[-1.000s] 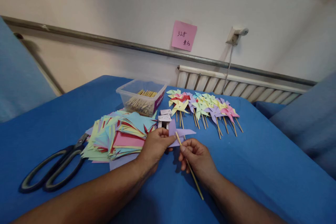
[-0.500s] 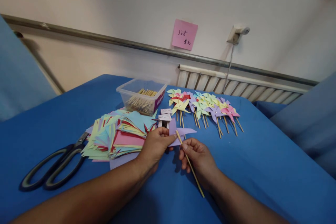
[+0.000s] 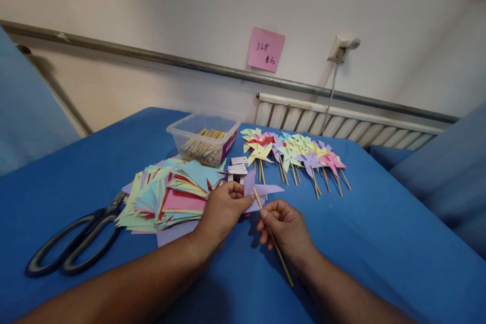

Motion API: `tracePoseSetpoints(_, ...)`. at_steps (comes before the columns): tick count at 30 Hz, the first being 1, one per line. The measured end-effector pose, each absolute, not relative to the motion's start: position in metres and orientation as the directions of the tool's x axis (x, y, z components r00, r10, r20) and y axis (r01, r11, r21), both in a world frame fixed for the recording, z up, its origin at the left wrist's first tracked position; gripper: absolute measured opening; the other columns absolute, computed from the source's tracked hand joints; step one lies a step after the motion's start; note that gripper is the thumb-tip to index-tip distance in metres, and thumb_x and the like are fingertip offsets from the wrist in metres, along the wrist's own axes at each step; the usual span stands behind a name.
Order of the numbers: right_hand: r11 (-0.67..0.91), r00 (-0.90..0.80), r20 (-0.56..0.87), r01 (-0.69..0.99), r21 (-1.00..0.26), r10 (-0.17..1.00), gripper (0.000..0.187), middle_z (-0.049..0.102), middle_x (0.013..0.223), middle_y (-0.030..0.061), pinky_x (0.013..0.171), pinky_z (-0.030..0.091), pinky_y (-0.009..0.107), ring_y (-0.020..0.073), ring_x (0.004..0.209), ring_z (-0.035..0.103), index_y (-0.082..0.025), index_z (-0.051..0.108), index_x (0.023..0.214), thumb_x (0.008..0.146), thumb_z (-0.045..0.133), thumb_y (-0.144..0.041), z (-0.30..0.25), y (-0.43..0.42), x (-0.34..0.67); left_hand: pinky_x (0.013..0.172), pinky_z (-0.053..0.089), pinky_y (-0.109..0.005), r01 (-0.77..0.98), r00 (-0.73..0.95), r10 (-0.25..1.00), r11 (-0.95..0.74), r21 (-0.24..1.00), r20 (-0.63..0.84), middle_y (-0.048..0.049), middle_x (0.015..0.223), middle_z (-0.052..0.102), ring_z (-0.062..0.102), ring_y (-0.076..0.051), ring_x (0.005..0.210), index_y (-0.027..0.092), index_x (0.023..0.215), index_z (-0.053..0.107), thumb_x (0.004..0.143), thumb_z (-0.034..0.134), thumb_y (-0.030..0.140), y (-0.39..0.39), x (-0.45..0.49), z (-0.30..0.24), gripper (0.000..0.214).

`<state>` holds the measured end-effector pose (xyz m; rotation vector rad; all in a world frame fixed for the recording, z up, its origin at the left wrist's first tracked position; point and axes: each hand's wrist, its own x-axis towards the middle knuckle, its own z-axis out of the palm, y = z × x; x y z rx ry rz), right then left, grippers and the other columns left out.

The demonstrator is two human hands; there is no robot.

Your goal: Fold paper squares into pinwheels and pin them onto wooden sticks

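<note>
Between the fingers of my left hand (image 3: 227,208) is a purple paper pinwheel (image 3: 270,190), its blades pointing up and to the right. My right hand (image 3: 283,225) pinches a thin wooden stick (image 3: 280,257) below its upper end. That upper end lies against the pinwheel near my left thumb, and the lower end slants down toward me. Whether the stick is fastened to the paper I cannot tell. Left of my left hand lies a pile of cut coloured paper (image 3: 186,197). Two small white boxes (image 3: 238,169) stand just behind the pinwheel.
Finished pinwheels on sticks (image 3: 290,154) lie in a group at the back right. A clear plastic tub (image 3: 231,134) holds many wooden sticks. Large scissors (image 3: 81,238) lie at the left on the blue cloth (image 3: 364,233). A radiator (image 3: 304,119) runs along the wall behind.
Both hands keep their hold on the pinwheel and the stick, with hardly any movement. The whole view has shifted very slightly.
</note>
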<state>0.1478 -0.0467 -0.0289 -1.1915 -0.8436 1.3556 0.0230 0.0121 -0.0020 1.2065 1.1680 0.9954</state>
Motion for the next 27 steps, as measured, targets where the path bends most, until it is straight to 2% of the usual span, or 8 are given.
tracePoseSetpoints(12,-0.146,0.116,-0.179,-0.249,-0.957,0.977,0.039,0.061,0.054,-0.0036,0.029,0.033,0.013,0.0064,0.034,0.052,-0.017,0.05,0.075,0.067,0.07,-0.049,-0.0271,-0.0465,0.1476,0.051,0.044,-0.021,0.007,0.158,0.983,0.096,0.995,-0.096,0.0012,0.062,0.064,0.057,-0.011,0.054,0.015,0.073,0.06,0.058,0.075,0.029,0.0128,0.0217,-0.0031,0.026)
tracePoseSetpoints(27,-0.137,0.136,-0.174,-0.245,-0.96,0.975,0.039,0.06,0.053,-0.004,0.028,0.031,0.012,0.0057,0.032,0.05,-0.017,0.05,0.074,0.066,0.07,-0.049,-0.0289,-0.0477,0.1467,0.047,0.044,-0.02,-0.013,0.171,0.976,0.142,0.99,-0.137,0.0029,0.058,0.059,0.054,-0.01,0.05,0.015,0.072,0.057,0.059,0.075,0.031,0.0122,0.0228,-0.0016,0.027)
